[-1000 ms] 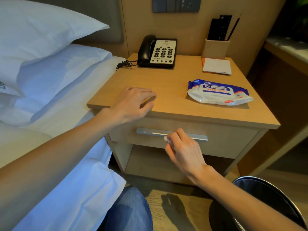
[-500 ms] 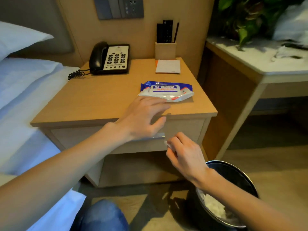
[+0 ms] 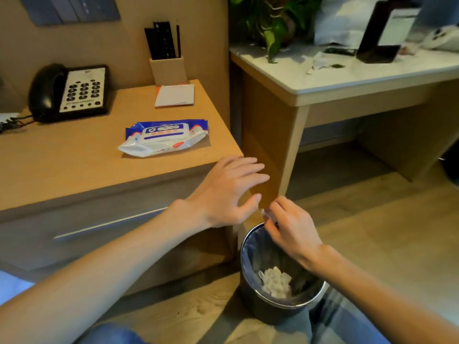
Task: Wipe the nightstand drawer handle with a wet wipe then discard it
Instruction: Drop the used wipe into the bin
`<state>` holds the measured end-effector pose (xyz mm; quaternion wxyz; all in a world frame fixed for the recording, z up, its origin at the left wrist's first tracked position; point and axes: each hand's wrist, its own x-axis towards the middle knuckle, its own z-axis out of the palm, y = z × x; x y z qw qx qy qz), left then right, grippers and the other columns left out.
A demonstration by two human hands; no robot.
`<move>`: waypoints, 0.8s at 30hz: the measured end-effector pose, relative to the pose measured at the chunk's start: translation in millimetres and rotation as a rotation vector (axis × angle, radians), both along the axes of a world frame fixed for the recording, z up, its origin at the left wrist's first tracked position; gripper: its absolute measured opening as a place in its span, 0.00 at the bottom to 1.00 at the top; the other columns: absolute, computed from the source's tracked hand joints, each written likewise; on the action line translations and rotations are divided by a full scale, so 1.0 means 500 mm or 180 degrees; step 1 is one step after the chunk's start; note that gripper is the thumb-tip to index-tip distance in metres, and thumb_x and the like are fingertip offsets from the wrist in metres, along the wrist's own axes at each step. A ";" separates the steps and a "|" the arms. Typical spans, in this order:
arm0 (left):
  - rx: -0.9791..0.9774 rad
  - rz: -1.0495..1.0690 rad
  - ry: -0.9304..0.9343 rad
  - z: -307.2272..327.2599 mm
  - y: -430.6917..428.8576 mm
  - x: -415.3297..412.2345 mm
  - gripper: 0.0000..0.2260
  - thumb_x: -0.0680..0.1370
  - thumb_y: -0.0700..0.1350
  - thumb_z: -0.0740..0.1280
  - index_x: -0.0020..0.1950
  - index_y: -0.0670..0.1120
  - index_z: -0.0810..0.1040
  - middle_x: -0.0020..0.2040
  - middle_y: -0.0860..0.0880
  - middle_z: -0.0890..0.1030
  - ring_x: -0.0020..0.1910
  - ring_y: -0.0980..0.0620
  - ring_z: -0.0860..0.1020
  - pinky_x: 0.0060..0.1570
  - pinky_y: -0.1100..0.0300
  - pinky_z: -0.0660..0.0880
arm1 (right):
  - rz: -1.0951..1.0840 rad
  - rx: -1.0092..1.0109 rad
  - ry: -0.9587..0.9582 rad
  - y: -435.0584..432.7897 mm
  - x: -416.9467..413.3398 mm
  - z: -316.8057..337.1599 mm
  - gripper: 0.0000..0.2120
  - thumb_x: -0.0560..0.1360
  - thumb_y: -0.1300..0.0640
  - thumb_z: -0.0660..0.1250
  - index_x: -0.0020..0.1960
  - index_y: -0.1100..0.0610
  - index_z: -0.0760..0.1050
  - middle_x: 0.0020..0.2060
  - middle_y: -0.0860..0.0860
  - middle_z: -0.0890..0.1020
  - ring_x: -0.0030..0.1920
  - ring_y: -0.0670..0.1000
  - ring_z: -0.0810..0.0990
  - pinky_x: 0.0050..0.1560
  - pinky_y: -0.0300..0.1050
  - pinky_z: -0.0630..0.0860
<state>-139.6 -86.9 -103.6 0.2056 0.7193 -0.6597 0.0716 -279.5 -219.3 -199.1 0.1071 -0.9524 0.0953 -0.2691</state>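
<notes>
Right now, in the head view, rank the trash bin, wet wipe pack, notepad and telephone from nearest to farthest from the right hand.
From the right hand:
1. Trash bin, directly beneath it on the floor.
2. Wet wipe pack, on the nightstand's near right part.
3. Notepad, at the nightstand's back right.
4. Telephone, at the back left.

Matt wood nightstand (image 3: 74,170), seemingly metal handle (image 3: 109,223)

The small white wet wipe (image 3: 265,214) is bunched up above the round bin (image 3: 250,247). The long silver handle (image 3: 109,223) runs across the drawer front.
</notes>
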 end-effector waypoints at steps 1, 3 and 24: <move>0.0003 -0.0060 0.0001 -0.010 -0.010 -0.010 0.18 0.76 0.52 0.63 0.65 0.50 0.76 0.68 0.51 0.74 0.71 0.55 0.65 0.71 0.60 0.55 | -0.0066 -0.0002 0.0052 -0.019 -0.013 -0.012 0.02 0.73 0.59 0.68 0.44 0.58 0.76 0.39 0.52 0.77 0.35 0.50 0.76 0.34 0.39 0.74; 0.0046 -0.0191 -0.0001 -0.035 -0.027 -0.031 0.18 0.76 0.52 0.63 0.65 0.50 0.76 0.68 0.51 0.74 0.71 0.54 0.66 0.70 0.61 0.54 | -0.0192 0.0001 0.0219 -0.054 -0.037 -0.038 0.03 0.73 0.59 0.68 0.45 0.58 0.76 0.39 0.52 0.77 0.36 0.51 0.76 0.35 0.41 0.75; 0.1474 0.0239 0.0336 -0.369 0.002 -0.054 0.24 0.77 0.56 0.59 0.72 0.52 0.66 0.76 0.51 0.61 0.75 0.51 0.58 0.69 0.59 0.50 | -0.0565 0.0655 0.1082 -0.071 -0.089 -0.183 0.08 0.75 0.59 0.64 0.54 0.55 0.78 0.52 0.52 0.79 0.50 0.53 0.78 0.48 0.46 0.77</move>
